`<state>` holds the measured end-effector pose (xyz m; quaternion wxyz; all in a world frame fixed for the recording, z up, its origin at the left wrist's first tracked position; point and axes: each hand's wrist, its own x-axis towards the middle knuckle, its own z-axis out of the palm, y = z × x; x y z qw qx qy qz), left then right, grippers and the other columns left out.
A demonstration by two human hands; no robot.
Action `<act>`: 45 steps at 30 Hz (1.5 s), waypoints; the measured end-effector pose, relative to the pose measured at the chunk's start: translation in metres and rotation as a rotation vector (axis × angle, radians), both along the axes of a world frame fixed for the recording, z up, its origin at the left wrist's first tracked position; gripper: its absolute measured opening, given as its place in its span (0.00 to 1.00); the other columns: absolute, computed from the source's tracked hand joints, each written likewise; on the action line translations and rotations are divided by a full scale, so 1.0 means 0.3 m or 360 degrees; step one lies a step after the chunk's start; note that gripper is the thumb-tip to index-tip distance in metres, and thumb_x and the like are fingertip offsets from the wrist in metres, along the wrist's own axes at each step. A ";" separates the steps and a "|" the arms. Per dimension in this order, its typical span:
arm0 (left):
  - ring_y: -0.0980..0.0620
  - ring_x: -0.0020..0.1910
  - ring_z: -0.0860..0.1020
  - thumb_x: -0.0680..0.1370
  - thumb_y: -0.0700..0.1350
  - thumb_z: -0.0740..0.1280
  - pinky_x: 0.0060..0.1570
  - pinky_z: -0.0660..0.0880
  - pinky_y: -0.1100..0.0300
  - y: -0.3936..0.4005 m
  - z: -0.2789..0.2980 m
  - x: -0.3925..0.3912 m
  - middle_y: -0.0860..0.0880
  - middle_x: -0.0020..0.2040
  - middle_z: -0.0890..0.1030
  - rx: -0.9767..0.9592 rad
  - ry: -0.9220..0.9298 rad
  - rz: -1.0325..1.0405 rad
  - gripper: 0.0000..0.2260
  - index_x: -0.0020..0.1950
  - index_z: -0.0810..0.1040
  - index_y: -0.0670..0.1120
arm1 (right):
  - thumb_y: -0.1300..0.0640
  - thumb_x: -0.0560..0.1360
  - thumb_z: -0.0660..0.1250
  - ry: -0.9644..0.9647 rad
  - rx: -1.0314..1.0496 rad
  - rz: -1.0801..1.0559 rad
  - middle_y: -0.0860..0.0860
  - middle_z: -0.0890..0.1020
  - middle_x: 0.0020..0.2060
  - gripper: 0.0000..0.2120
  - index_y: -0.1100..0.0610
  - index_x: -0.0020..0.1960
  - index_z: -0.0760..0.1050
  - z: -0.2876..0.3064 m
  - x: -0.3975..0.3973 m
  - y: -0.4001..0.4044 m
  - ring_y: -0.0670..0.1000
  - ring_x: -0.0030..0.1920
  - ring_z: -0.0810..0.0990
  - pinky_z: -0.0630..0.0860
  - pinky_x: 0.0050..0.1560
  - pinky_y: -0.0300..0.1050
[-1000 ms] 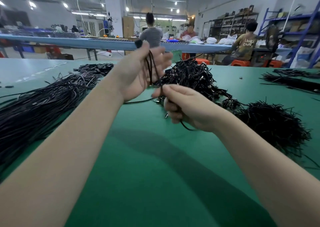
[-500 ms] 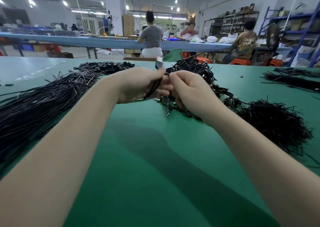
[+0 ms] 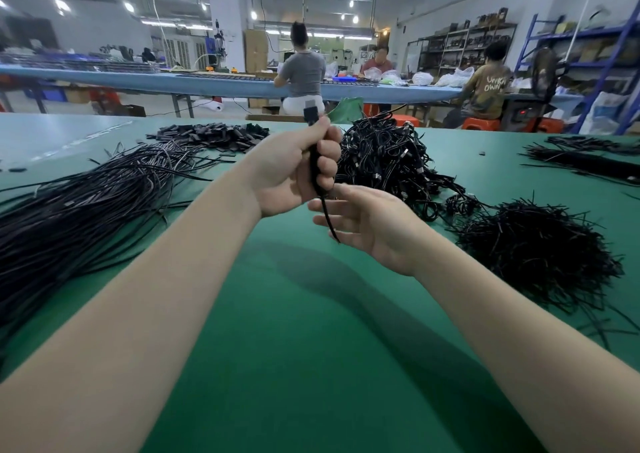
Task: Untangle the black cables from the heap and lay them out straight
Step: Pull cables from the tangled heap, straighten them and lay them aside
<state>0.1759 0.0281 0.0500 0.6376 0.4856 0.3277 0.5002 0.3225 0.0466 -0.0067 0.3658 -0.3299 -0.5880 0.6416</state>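
Centre frame: left hand fisted round a bunched black cable, plug end up, tail hanging across the slack-fingered right hand just below; tangled heap behind, straightened cables at left

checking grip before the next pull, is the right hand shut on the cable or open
Open. The right hand has its fingers spread and relaxed beside the hanging cable; only the left hand grips it, plug end up.

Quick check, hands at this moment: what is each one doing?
Left hand: fingers curled round a black cable, connector end up.
Right hand: open, fingers relaxed, holding nothing; the cable's tail hangs in front of it.
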 end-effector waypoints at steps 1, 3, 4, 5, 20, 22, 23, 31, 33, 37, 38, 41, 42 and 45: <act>0.59 0.26 0.70 0.84 0.51 0.53 0.29 0.67 0.67 0.003 -0.012 0.006 0.57 0.29 0.69 -0.0025 0.0021 -0.0023 0.13 0.43 0.70 0.49 | 0.51 0.81 0.58 0.0093 -0.0080 -0.0002 0.50 0.85 0.42 0.10 0.52 0.50 0.76 0.007 0.000 0.004 0.51 0.47 0.84 0.75 0.51 0.46; 0.57 0.29 0.74 0.84 0.50 0.54 0.32 0.72 0.66 0.010 -0.031 0.014 0.55 0.31 0.73 -0.0087 0.0059 -0.0028 0.13 0.43 0.71 0.48 | 0.51 0.80 0.61 0.0088 -0.0054 -0.0057 0.47 0.82 0.33 0.09 0.54 0.46 0.76 0.004 0.000 0.010 0.51 0.42 0.84 0.79 0.49 0.45; 0.56 0.31 0.76 0.83 0.50 0.55 0.33 0.75 0.64 0.013 -0.036 0.016 0.53 0.32 0.75 -0.0118 0.0088 0.0002 0.13 0.43 0.72 0.47 | 0.53 0.79 0.63 0.0049 -0.0004 -0.0109 0.47 0.82 0.33 0.07 0.54 0.46 0.77 -0.005 0.001 0.011 0.51 0.40 0.84 0.80 0.47 0.44; 0.54 0.32 0.78 0.83 0.50 0.56 0.36 0.77 0.63 0.016 -0.040 0.017 0.52 0.33 0.77 -0.0133 0.0153 0.0060 0.13 0.43 0.73 0.47 | 0.55 0.79 0.63 0.0019 0.0031 -0.0159 0.47 0.82 0.34 0.06 0.54 0.46 0.77 -0.013 0.002 0.012 0.50 0.38 0.83 0.80 0.45 0.43; 0.52 0.42 0.78 0.82 0.49 0.59 0.44 0.76 0.60 0.043 -0.081 0.040 0.51 0.44 0.79 0.0026 0.0520 0.0384 0.12 0.44 0.77 0.46 | 0.48 0.77 0.65 -0.0207 0.0390 -0.0053 0.47 0.84 0.37 0.11 0.56 0.50 0.78 -0.047 -0.017 0.001 0.47 0.36 0.81 0.77 0.47 0.43; 0.52 0.43 0.79 0.82 0.49 0.59 0.44 0.76 0.61 0.043 -0.084 0.044 0.51 0.43 0.79 0.0053 0.0539 0.0383 0.12 0.44 0.77 0.47 | 0.52 0.77 0.67 -0.0157 0.0439 -0.0123 0.47 0.81 0.34 0.07 0.56 0.46 0.78 -0.054 -0.025 -0.004 0.46 0.32 0.78 0.77 0.46 0.44; 0.52 0.44 0.79 0.82 0.50 0.59 0.44 0.76 0.61 0.044 -0.085 0.046 0.52 0.43 0.79 0.0076 0.0547 0.0390 0.12 0.44 0.77 0.47 | 0.52 0.77 0.67 -0.0152 0.0459 -0.0162 0.46 0.80 0.33 0.08 0.56 0.44 0.78 -0.057 -0.029 -0.006 0.45 0.31 0.76 0.76 0.44 0.44; 0.49 0.53 0.78 0.83 0.50 0.57 0.45 0.72 0.61 0.069 -0.143 0.083 0.53 0.42 0.78 0.0139 0.0655 0.0577 0.14 0.42 0.75 0.50 | 0.52 0.82 0.56 -0.0743 0.1012 -0.0394 0.48 0.68 0.33 0.12 0.56 0.41 0.64 -0.069 -0.063 -0.018 0.46 0.30 0.65 0.65 0.34 0.46; 0.47 0.54 0.78 0.83 0.50 0.58 0.53 0.75 0.55 0.076 -0.157 0.089 0.52 0.42 0.79 0.0146 0.0635 0.0602 0.14 0.41 0.76 0.49 | 0.49 0.81 0.57 -0.0853 0.1055 -0.0408 0.49 0.68 0.33 0.14 0.59 0.44 0.64 -0.078 -0.056 -0.011 0.47 0.29 0.65 0.61 0.31 0.44; 0.57 0.41 0.75 0.83 0.51 0.58 0.36 0.71 0.64 0.077 -0.170 0.088 0.55 0.39 0.79 0.0133 0.0684 0.0604 0.14 0.41 0.77 0.51 | 0.46 0.81 0.55 -0.1035 0.1074 -0.0485 0.48 0.69 0.32 0.15 0.57 0.44 0.64 -0.093 -0.053 -0.005 0.48 0.31 0.67 0.60 0.29 0.44; 0.58 0.38 0.74 0.83 0.52 0.58 0.33 0.69 0.66 0.078 -0.175 0.092 0.55 0.39 0.79 0.0117 0.0688 0.0599 0.14 0.41 0.77 0.51 | 0.47 0.81 0.53 -0.1101 0.1094 -0.0520 0.48 0.70 0.33 0.14 0.56 0.44 0.63 -0.099 -0.051 -0.004 0.50 0.33 0.69 0.61 0.31 0.45; 0.57 0.35 0.72 0.83 0.51 0.57 0.35 0.70 0.66 0.081 -0.195 0.109 0.55 0.39 0.79 0.0093 0.0662 0.0581 0.14 0.41 0.77 0.50 | 0.49 0.82 0.49 -0.1376 0.1218 -0.0642 0.54 0.75 0.42 0.13 0.56 0.45 0.63 -0.118 -0.038 0.005 0.57 0.41 0.73 0.64 0.38 0.48; 0.56 0.36 0.73 0.83 0.51 0.58 0.39 0.71 0.65 0.080 -0.199 0.111 0.54 0.39 0.80 0.0075 0.0649 0.0567 0.15 0.41 0.78 0.50 | 0.50 0.82 0.49 -0.1471 0.1272 -0.0683 0.55 0.77 0.45 0.12 0.56 0.46 0.63 -0.124 -0.031 0.010 0.59 0.43 0.75 0.64 0.39 0.48; 0.51 0.43 0.78 0.82 0.54 0.59 0.44 0.72 0.60 0.084 -0.219 0.088 0.48 0.46 0.83 0.0173 0.1050 0.0562 0.17 0.42 0.82 0.48 | 0.51 0.82 0.49 -0.1662 0.1258 -0.0700 0.56 0.78 0.48 0.12 0.56 0.50 0.67 -0.139 -0.007 0.030 0.61 0.47 0.77 0.67 0.41 0.50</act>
